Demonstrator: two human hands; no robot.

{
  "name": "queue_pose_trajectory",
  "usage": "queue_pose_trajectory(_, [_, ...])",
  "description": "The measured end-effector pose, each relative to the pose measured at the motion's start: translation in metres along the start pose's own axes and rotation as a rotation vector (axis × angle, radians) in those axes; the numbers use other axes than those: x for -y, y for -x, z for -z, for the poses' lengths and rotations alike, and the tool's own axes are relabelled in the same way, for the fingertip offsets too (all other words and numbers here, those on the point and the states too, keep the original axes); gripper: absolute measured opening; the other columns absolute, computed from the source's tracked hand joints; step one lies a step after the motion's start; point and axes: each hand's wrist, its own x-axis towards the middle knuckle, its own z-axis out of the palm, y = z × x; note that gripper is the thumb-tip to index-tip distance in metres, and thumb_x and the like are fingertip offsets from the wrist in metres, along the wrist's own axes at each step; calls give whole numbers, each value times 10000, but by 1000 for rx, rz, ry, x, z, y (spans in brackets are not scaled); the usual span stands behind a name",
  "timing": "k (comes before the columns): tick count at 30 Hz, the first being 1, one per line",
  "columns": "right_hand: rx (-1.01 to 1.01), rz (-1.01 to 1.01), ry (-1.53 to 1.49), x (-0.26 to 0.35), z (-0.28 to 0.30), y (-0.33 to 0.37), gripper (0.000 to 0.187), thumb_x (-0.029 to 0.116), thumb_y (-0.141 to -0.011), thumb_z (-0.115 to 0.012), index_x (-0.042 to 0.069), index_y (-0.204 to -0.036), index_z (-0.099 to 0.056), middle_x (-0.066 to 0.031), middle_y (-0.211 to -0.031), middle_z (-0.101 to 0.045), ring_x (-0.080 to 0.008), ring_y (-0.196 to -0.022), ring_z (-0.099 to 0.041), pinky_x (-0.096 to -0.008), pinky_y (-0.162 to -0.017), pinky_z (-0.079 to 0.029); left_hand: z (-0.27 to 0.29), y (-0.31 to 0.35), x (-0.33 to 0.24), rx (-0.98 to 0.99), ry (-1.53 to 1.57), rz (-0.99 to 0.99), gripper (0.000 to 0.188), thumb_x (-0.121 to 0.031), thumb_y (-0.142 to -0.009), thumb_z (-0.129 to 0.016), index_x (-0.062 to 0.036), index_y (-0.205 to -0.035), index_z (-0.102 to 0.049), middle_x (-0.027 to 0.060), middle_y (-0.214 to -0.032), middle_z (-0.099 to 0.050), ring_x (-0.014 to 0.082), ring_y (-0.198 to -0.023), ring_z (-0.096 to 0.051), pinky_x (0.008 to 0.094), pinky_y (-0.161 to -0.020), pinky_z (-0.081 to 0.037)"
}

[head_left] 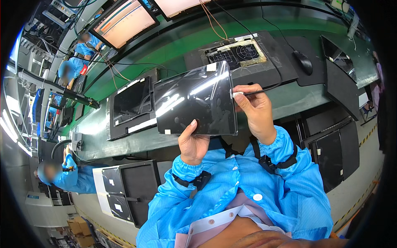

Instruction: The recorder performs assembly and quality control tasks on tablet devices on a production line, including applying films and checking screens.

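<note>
A glossy black tablet [194, 101], covered in clear film with small white labels at its edges, is held up in front of me above the bench. My left hand [193, 145] grips its lower edge, thumb on the screen and the other fingers hidden behind. At the tablet's right edge, my right hand [258, 113] pinches the end of a black cable [268, 88] between thumb and fingers. A pale plug tip shows there, against the edge; whether it sits in the port I cannot tell.
Another tablet [133, 101] lies in a dark holder to the left. Behind stands a black pad [279, 62] with a patterned plate [235, 53], beside a mouse [303, 62]. Monitors [124, 25] line the back. Trays [138, 186] with tablets stand below the bench. Co-workers are at left.
</note>
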Motion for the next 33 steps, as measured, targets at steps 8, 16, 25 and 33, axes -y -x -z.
queue_pose_trajectory(8, [-73, -347, -355, 21, 64, -39, 240, 124, -1000, -556, -7, -1195, -607, -90, -1148, -667, -170, -1052, -637, -324, -938, -504, -41, -28, 16, 252, -1050, 215, 520, -296, -963, -677, 37, -1340, -542, 111, -1219, -645, 176, -1140, -588, 326, -1008, -458])
queue_pose_trajectory(16, [-192, -321, -52, 49, 186, -112, 233, 186, -1002, -570, 16, -1133, -661, -97, -1098, -709, -210, -996, -687, -358, -915, -542, -74, -72, -6, 476, -1672, -236, 322, -267, -854, -781, -23, -1040, -683, 95, -1009, -668, 209, -936, -639, 357, -822, -504])
queue_pose_trajectory(25, [-267, -389, 215, 20, 187, -132, 348, 265, -994, -593, -31, -1173, -629, -99, -1109, -683, -236, -988, -651, -359, -911, -499, -40, -152, 7, 385, -2212, -293, 1109, -614, -748, -774, 37, -1510, -299, 342, -1562, -190, 471, -1488, -119, 537, -1208, -143])
queue_pose_trajectory(33, [181, -101, 1399, 64, 168, -105, 635, 437, -831, -757, -7, -1266, -626, -161, -1087, -580, -251, -935, -580, -355, -821, -495, -31, -156, -2, 369, -2186, -284, 940, -553, -796, -749, 25, -1457, -415, 345, -1544, -244, 463, -1472, -197, 504, -1218, -147])
